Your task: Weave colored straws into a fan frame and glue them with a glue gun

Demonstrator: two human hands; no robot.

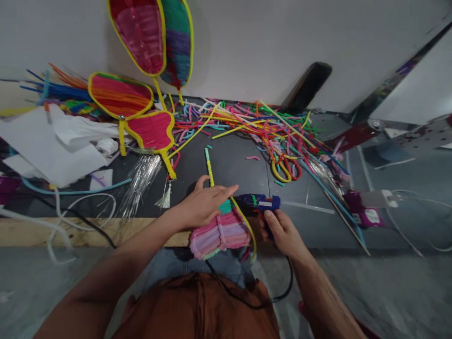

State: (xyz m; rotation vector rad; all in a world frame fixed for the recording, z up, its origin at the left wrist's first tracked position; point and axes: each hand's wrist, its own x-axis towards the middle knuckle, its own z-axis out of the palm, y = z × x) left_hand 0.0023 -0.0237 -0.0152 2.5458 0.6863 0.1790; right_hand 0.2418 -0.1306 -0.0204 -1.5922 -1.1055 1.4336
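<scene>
In the head view, a hand fan (221, 230) made of pink, lilac and teal pipe cleaners lies at the table's front edge, partly overhanging it. Its thin yellow and mint handle (210, 169) points away from me. My left hand (205, 202) is laid across the fan's teal end and holds it, thumb beside the handle, fingers reaching right. A loose yellow pipe cleaner (247, 223) curves down the fan's right side from near my fingertips. My right hand (278, 228) grips a blue hot glue gun (263, 202), its nozzle close to my left fingertips.
Scattered pipe cleaners (247, 120) cover the back of the table, with scissors (286, 169) among them. Finished fans (150, 132) stand at left near white paper (45, 146). A red can (356, 135) and a purple device (367, 209) sit at right. A black cord (247, 303) crosses my lap.
</scene>
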